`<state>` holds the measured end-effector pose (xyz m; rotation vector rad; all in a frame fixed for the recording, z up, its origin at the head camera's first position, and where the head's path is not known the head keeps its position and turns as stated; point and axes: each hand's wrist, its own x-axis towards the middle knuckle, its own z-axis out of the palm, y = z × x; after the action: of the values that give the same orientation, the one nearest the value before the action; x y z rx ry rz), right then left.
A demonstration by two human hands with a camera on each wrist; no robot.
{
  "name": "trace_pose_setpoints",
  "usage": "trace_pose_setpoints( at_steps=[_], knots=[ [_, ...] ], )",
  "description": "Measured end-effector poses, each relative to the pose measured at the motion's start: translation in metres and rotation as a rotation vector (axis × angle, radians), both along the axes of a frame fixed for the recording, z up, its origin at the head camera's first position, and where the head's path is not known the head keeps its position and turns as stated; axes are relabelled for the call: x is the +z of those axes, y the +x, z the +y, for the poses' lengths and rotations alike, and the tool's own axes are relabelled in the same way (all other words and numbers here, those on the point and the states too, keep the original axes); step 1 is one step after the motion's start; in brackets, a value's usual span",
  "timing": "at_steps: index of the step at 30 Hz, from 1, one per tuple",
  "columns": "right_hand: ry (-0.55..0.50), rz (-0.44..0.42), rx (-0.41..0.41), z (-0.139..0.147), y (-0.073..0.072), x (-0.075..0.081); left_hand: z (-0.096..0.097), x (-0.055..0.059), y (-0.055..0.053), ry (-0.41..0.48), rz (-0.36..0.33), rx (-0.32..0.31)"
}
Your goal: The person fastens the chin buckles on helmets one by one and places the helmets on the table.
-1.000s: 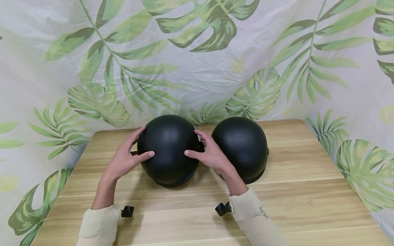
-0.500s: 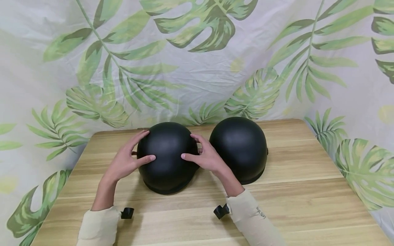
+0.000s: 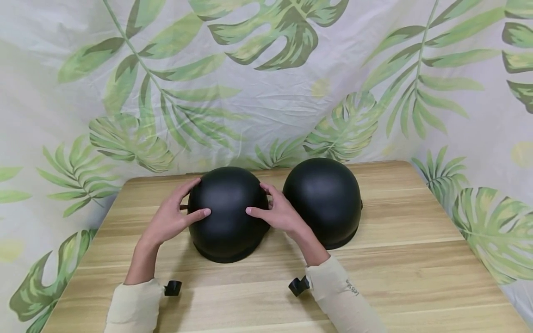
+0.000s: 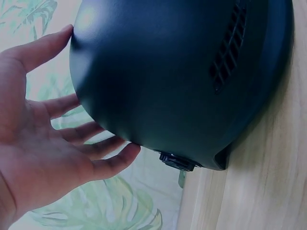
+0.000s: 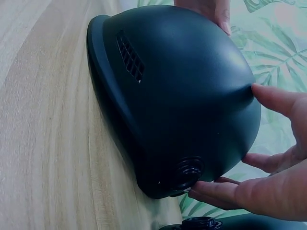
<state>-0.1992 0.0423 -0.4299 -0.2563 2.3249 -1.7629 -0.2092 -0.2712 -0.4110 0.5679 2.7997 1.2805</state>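
Observation:
A black helmet with a smooth, glossy shell stands on the wooden table. My left hand holds its left side, thumb on the near face and fingers reaching round the side. From the right, my right hand grips it likewise, thumb in front and fingers by a round side knob. The left wrist view shows a slatted vent, another knob and the little fingertip close to it. Right beside my right hand sits a second black helmet, untouched by the thumb. The helmets' insides are hidden.
The wooden table ends at a back edge just behind both helmets. A leaf-patterned cloth hangs behind it. Small black camera mounts stick out from both sleeves, at the left and right wrists.
Over the first half second the held helmet came down and nearer me, slightly left, and tilted more upright. Since then it has barely moved. The second helmet stays put.

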Motion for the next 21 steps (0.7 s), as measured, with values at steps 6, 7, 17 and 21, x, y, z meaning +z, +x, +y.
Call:
trace_pose_setpoints(
  at_steps=[6, 7, 17, 21],
  knots=[
    [-0.028, 0.002, 0.004, -0.001, 0.001, 0.0, -0.005, 0.004, 0.001, 0.037, -0.078, 0.026],
    [-0.03, 0.007, 0.005, -0.002, 0.002, 0.001, -0.006, 0.004, 0.001, 0.036, -0.086, 0.03],
    [-0.062, 0.045, -0.026, -0.012, 0.004, -0.004, -0.012, 0.007, 0.0, 0.033, -0.099, 0.086],
    [-0.046, 0.083, -0.026, -0.017, 0.003, -0.007, -0.016, 0.008, 0.002, 0.029, -0.107, 0.113]
  ],
)
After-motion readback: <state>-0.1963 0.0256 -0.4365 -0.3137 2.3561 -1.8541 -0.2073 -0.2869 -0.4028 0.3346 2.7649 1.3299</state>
